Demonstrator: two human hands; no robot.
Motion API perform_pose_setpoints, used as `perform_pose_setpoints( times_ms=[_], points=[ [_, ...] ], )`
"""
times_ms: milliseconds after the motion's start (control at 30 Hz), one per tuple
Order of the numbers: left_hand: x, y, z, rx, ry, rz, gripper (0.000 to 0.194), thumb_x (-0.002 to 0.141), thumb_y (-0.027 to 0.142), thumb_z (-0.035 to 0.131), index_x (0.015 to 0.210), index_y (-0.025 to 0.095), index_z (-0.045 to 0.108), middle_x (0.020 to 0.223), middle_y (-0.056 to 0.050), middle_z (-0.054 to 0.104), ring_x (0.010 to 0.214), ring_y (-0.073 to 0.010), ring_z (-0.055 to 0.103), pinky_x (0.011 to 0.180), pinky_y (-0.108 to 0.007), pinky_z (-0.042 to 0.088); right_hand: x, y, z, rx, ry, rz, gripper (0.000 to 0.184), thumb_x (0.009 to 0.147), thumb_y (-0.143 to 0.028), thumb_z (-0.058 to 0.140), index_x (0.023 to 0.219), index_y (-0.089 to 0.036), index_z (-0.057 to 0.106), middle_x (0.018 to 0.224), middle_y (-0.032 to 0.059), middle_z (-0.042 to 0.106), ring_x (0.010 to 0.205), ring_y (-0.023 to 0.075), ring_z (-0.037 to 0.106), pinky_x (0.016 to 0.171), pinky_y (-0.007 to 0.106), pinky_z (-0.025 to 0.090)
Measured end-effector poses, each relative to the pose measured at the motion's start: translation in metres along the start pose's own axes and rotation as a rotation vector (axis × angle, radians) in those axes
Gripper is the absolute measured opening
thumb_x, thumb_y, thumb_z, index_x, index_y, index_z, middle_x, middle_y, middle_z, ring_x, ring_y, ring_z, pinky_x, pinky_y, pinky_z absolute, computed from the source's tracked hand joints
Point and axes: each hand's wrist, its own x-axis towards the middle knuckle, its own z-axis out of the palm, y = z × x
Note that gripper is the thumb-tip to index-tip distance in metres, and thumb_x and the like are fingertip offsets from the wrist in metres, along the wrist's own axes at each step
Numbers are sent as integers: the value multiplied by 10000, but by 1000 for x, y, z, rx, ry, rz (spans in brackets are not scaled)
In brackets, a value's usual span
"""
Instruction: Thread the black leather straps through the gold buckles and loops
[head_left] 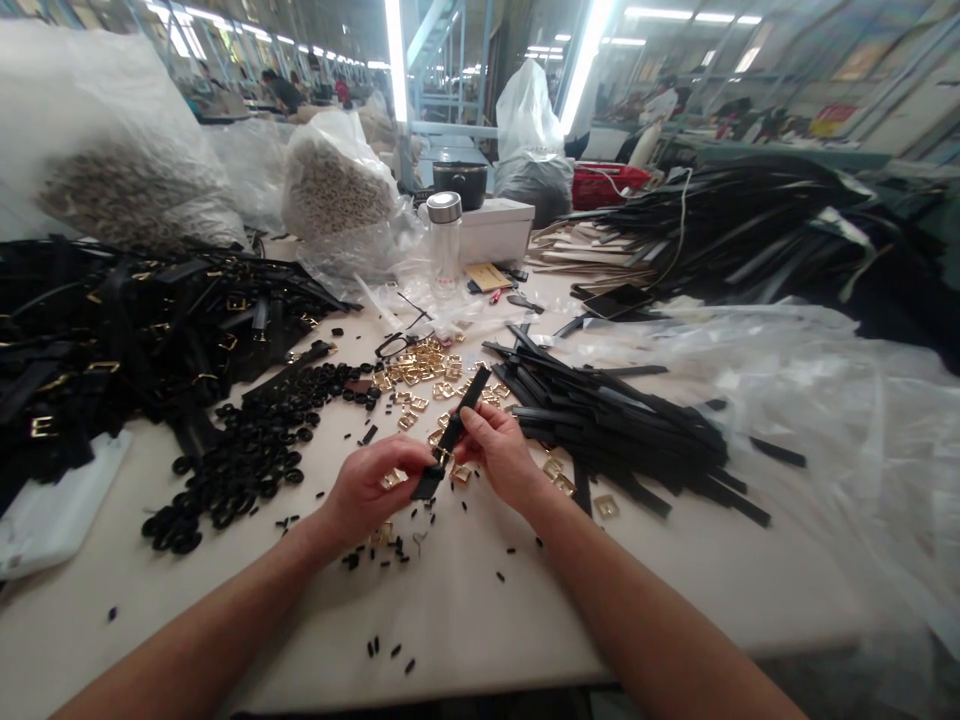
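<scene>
Black strap (471, 393) with a gold buckle (443, 457) is up over the near-middle of the table (465, 640), tilted, upper end leaning right, lower end toward the left hand. Left hand (375, 482): fingers closed on the strap's lower part, beside the buckle. Right hand (496, 448): thumb and fingers pinching the strap above the buckle. Both grips clamped on the same piece; exact fingertip contact on the buckle can't be told.

Loose gold buckles (420, 362) lie scattered beyond the hands, a few more near and partly behind them. Black rings (247, 475) heaped left of the hands, spilling up toward the buckles. Small black bits (396, 650) scattered on the near side. Loose black strips (615, 425) piled right of the hands, roughly lengthwise, some ends fanned out. Big tangle of buckled straps (112, 340) far left, white packet (64, 505) at its near edge.

Behind: clear bags of rings (337, 185) at left, glass bottle (445, 245) with metal lid standing in front of a white box (495, 230), dark pot (460, 185) behind the bottle. Larger heap of black strips (757, 225) at far right, clear plastic sheeting (817, 390) spread nearer. People in the far background, too blurred for detail.
</scene>
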Motion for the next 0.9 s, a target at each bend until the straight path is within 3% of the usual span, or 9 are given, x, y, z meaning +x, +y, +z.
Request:
perform_pose_setpoints(
  times_ms=[100,233,367,700,900],
  points=[
    [-1,-1,2,-151,22,-206,116,772,181,734,887,178,718,826,-45,736,740,-155,692,695,-252,572,0,0,0,-35,11,15,449,638,-552,793,791,-160,635,599,-15,671,427,83,597,417,167,498],
    [-1,-3,4,-445,136,-484,222,740,324,785,880,174,701,814,-33,738,692,-159,700,666,-272,583,2,1,-1,-63,6,14,439,652,-553,782,779,-162,629,649,-6,690,455,78,604,442,172,509],
    [3,-9,-1,-633,225,-665,312,698,399,814,855,158,694,689,-18,724,586,-126,667,588,-222,550,2,4,-2,-101,-10,37,433,659,-551,773,777,-158,633,684,6,700,475,80,611,450,178,506],
    [7,-9,-4,-843,226,-831,352,666,414,834,809,136,673,668,-26,710,542,-107,645,526,-184,516,1,3,-1,-176,-63,54,428,670,-557,759,763,-166,613,660,2,686,477,84,605,463,191,498],
    [5,-10,-6,-843,107,-877,319,703,399,801,779,129,649,637,-25,683,521,-110,639,504,-185,513,0,3,0,-239,-88,69,394,694,-528,739,790,-167,613,623,-18,652,467,89,598,464,196,493]
  ],
)
